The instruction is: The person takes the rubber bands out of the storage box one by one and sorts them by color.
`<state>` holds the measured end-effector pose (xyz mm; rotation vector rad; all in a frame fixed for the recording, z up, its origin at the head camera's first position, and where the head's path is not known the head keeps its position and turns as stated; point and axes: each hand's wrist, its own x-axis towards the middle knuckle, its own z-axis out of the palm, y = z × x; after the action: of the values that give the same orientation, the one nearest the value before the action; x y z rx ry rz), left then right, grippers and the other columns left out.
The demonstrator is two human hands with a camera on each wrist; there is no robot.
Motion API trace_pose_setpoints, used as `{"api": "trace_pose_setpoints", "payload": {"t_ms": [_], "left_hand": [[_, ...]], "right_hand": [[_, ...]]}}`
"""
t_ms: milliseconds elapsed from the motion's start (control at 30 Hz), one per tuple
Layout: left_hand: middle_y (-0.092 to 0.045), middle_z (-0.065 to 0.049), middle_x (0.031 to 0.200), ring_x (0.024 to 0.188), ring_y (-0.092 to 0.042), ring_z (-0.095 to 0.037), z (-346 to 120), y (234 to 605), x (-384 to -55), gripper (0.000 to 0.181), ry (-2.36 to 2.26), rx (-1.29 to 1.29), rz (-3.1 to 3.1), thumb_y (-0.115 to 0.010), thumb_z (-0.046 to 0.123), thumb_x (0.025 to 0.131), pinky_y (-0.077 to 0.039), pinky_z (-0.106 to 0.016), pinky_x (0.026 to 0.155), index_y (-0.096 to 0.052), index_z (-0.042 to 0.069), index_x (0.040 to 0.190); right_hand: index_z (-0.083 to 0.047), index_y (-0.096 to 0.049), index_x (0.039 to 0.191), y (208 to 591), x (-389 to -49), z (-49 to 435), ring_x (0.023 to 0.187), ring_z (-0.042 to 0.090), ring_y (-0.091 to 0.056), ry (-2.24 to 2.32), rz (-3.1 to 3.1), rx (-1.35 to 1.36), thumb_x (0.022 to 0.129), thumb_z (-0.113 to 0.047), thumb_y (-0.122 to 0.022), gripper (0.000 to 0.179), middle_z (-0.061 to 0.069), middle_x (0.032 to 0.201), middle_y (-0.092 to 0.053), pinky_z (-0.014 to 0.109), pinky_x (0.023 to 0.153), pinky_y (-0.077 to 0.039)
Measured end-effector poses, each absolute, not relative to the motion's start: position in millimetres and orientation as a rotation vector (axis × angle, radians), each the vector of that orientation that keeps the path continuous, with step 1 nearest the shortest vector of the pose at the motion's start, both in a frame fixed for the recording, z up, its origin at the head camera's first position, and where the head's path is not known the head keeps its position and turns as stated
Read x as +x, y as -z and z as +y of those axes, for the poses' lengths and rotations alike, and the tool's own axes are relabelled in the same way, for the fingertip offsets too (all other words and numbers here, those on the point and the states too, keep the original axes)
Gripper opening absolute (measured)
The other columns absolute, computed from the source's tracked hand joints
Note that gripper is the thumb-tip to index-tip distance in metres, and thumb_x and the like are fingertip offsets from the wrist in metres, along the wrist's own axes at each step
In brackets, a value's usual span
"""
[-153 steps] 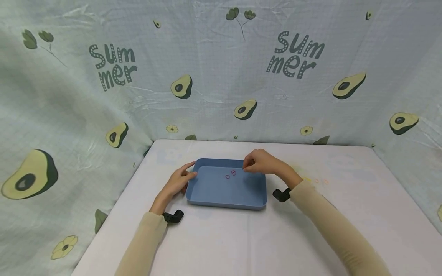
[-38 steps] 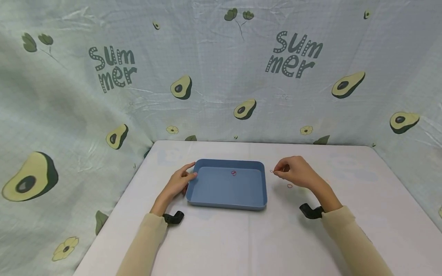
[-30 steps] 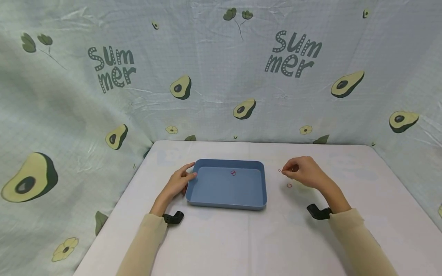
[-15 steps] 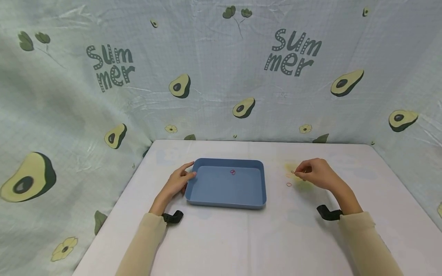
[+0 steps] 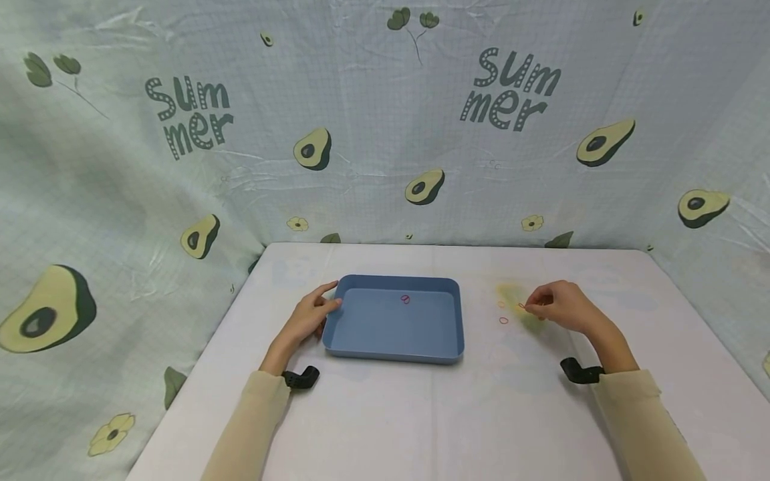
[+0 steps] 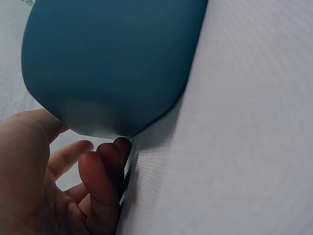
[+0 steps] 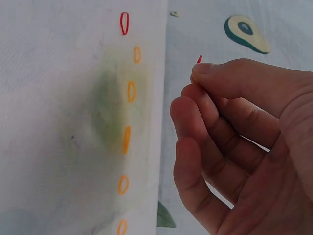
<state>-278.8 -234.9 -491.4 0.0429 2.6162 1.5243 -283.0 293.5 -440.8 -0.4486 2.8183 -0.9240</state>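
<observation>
Moving rightward away from the blue tray [image 5: 394, 324], the right hand [image 5: 562, 308] pinches a red rubber band [image 7: 199, 58] between thumb and forefinger above a row of bands [image 7: 126, 139] on the table [image 5: 421, 414]. Left hand [image 5: 307, 317] grips the tray's corner, steadying it; more red bands [image 5: 406, 299] lie inside.
</observation>
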Motion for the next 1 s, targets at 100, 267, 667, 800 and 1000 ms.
{"api": "trace_pose_setpoints", "payload": {"t_ms": [100, 267, 667, 800, 1000], "left_hand": [[-0.057, -0.007, 0.082, 0.052, -0.047, -0.016, -235, 491, -278, 0.061, -1.518, 0.051, 2.612, -0.063, 0.039, 0.103, -0.048, -0.032, 0.050, -0.042, 0.026, 0.159], [-0.058, -0.008, 0.084, 0.051, -0.047, -0.016, -237, 492, -278, 0.062, -1.516, 0.049, 2.604, -0.063, 0.039, 0.103, -0.048, -0.033, 0.050, -0.041, 0.027, 0.160], [-0.060, -0.009, 0.084, 0.050, -0.047, -0.016, -235, 488, -284, 0.061, -1.513, 0.070, 2.621, -0.063, 0.039, 0.103, -0.048, -0.032, 0.049, -0.043, 0.025, 0.159], [-0.059, -0.008, 0.083, 0.050, -0.047, -0.015, -235, 489, -283, 0.062, -1.503, 0.076, 2.623, -0.062, 0.039, 0.104, -0.047, -0.032, 0.048, -0.041, 0.023, 0.160], [-0.058, -0.008, 0.082, 0.049, -0.046, -0.016, -236, 491, -282, 0.061, -1.508, 0.059, 2.619, -0.062, 0.038, 0.104, -0.047, -0.033, 0.048, -0.041, 0.023, 0.160]], "right_hand": [[-0.001, -0.077, 0.099, 447, -285, 296, 0.075, 0.019, -0.067, 0.914, 2.798, -0.433, 0.097, -0.019, -0.071, 0.019, 0.008, 0.086, -0.075, 0.033, 0.065, -0.051], [-0.001, -0.077, 0.098, 454, -288, 298, 0.074, 0.018, -0.063, 0.924, 2.752, -0.424, 0.095, -0.016, -0.071, 0.017, 0.007, 0.084, -0.074, 0.031, 0.063, -0.051], [-0.004, -0.079, 0.094, 466, -293, 298, 0.073, 0.015, -0.061, 0.885, 2.734, -0.404, 0.094, -0.018, -0.074, 0.014, 0.000, 0.081, -0.073, 0.030, 0.064, -0.050], [-0.005, -0.079, 0.093, 469, -293, 296, 0.072, 0.015, -0.061, 0.882, 2.726, -0.397, 0.093, -0.018, -0.075, 0.014, 0.000, 0.079, -0.072, 0.030, 0.064, -0.049], [-0.007, -0.079, 0.090, 469, -295, 294, 0.071, 0.015, -0.059, 0.857, 2.739, -0.404, 0.093, -0.018, -0.075, 0.012, -0.001, 0.077, -0.070, 0.029, 0.063, -0.048]]}}
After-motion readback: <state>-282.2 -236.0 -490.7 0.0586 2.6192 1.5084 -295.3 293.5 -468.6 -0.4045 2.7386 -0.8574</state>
